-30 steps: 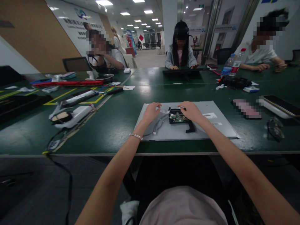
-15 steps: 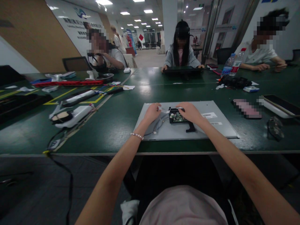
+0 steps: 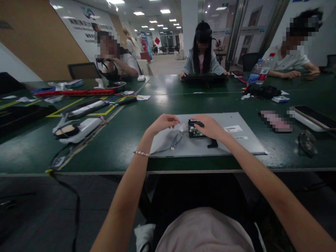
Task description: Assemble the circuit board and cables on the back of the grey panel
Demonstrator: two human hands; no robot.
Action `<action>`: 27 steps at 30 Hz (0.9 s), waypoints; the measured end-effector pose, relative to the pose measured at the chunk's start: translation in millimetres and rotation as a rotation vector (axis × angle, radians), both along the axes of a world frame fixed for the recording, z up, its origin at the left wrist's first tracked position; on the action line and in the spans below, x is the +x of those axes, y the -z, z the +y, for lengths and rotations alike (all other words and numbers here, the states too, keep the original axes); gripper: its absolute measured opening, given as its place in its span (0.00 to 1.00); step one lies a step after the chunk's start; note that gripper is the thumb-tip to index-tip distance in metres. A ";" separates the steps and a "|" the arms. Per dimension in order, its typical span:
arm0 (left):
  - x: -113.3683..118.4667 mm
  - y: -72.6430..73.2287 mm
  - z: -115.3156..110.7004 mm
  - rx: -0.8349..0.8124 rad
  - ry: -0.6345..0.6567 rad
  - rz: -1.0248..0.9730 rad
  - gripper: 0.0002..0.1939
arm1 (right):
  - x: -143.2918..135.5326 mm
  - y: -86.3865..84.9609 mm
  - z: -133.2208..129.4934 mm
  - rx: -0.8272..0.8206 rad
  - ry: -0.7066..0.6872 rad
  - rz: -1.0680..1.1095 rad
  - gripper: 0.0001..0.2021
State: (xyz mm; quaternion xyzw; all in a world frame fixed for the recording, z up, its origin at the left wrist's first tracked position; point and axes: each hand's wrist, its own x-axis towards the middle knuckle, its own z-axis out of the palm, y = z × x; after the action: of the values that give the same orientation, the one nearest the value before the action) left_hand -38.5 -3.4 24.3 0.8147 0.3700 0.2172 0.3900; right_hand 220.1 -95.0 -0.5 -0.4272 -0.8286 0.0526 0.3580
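Note:
My left hand (image 3: 163, 123) is over the left part of a grey metal panel (image 3: 225, 145), fingers bent together at a translucent strip (image 3: 181, 127) that looks like tape. The strip reaches toward a green circuit board (image 3: 194, 131) in a black frame on the panel. My right hand (image 3: 208, 126) grips the frame's upper right side, its fingers hiding part of the board. Thin grey wires (image 3: 177, 139) run from the board's left side, with a small white connector on the panel. A black bracket piece (image 3: 212, 143) sticks out below the right hand.
A pink phone (image 3: 276, 121), a dark phone (image 3: 316, 117) and a clear glass object (image 3: 307, 143) lie to the right. Bottles (image 3: 254, 73) stand farther back. White devices (image 3: 81, 130) and cables lie left. Several people sit across the green table (image 3: 126, 140).
My left hand has moved left, away from the board, its fingers less curled, with the translucent strip near their tips. My right hand has shifted slightly left over the board.

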 end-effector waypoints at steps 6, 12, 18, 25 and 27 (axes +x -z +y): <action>1.0 7.4 4.4 0.167 0.112 0.161 0.11 | -15.7 -4.0 -12.4 0.024 -0.326 -0.077 0.22; -3.5 7.5 6.9 0.242 0.081 0.276 0.11 | -23.9 10.0 -5.9 0.026 -0.438 -0.140 0.14; -3.8 7.9 8.5 0.247 0.169 0.344 0.11 | -29.9 16.3 -2.5 0.023 -0.442 -0.158 0.13; -0.9 7.5 5.8 0.336 0.234 0.277 0.10 | -32.5 15.0 -6.1 0.008 -0.417 -0.157 0.13; 0.4 1.9 1.1 0.360 0.203 0.200 0.09 | -32.6 13.9 -8.2 0.004 -0.408 -0.144 0.13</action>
State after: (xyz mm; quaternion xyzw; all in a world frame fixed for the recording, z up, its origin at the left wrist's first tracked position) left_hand -38.1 -2.2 22.4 0.9218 0.2782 0.1572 0.2195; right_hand 187.5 -103.2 -14.5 -0.2527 -0.9214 0.0915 0.2805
